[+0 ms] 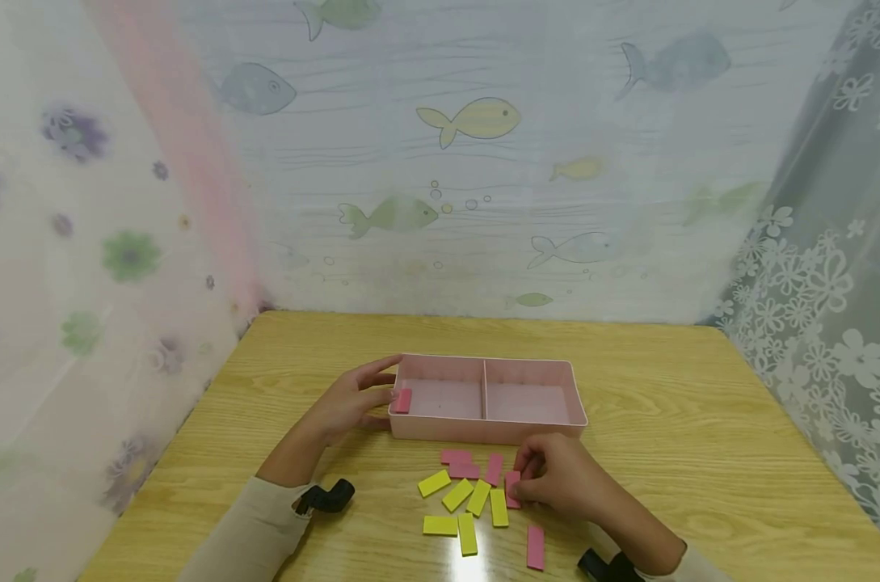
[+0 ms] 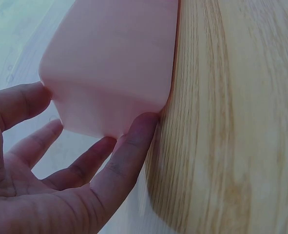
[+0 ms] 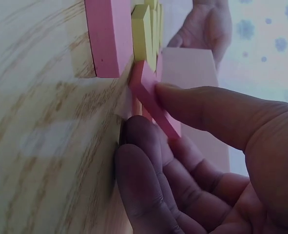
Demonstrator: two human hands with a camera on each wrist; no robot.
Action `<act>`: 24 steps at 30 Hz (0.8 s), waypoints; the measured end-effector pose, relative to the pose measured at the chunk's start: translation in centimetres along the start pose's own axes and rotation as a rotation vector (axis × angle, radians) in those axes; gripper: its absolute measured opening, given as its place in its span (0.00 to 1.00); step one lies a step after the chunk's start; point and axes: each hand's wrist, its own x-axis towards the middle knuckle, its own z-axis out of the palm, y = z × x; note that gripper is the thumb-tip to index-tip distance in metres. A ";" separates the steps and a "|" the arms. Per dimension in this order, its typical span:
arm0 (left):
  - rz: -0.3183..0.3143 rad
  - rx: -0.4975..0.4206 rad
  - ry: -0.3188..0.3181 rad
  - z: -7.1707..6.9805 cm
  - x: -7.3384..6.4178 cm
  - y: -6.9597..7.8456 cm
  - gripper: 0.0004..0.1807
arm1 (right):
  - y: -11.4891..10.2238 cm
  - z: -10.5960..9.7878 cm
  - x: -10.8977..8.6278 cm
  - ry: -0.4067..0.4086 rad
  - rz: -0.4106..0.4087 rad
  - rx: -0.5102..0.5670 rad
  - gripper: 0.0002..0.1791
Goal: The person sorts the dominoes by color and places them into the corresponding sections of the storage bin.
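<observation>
A pink two-compartment box point(image 1: 447, 429) stands on the table. My left hand point(image 1: 345, 404) holds its left end, thumb and spread fingertips against the end wall and corners, seen closely in the left wrist view. One pink block point(image 1: 404, 401) lies in the left compartment by that wall; the right compartment holds nothing. In front of the box, my right hand point(image 1: 566, 477) pinches a pink block point(image 3: 153, 100) between thumb and fingers; it is tilted, its lower end close to the table. Several yellow blocks point(image 1: 479, 498) and pink blocks point(image 1: 465, 470) lie to its left.
A single pink block point(image 1: 536, 547) lies nearer me, in front of the right hand. The wooden table point(image 1: 650, 453) runs back to a fish-patterned curtain point(image 1: 483, 242). A flowered curtain point(image 1: 120, 323) hangs along the left, and a lace one point(image 1: 832, 323) on the right.
</observation>
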 end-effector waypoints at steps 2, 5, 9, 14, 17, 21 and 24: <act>0.001 0.001 -0.002 0.0 0.0 0.0 0.33 | 0.0 0.0 0.1 0.002 -0.003 0.001 0.12; 0.002 -0.001 -0.003 0.0 0.0 0.1 0.33 | 0.0 0.0 0.1 0.005 -0.010 0.000 0.12; 0.003 -0.002 -0.002 -0.1 0.0 0.0 0.33 | 0.1 -0.1 0.2 0.012 -0.021 -0.005 0.11; 0.008 -0.009 -0.010 -0.1 0.0 -0.1 0.33 | 0.1 -0.1 0.2 0.012 -0.034 0.000 0.09; 0.012 -0.013 -0.017 -0.1 0.0 -0.2 0.33 | 0.2 -0.1 0.2 0.009 -0.048 0.016 0.08; 0.017 -0.008 -0.017 -0.1 0.0 -0.1 0.33 | 0.2 -0.2 0.2 0.017 -0.057 0.028 0.07; 0.016 -0.005 -0.018 -0.1 -0.1 -0.1 0.33 | 0.1 -0.3 0.2 0.031 -0.057 0.029 0.07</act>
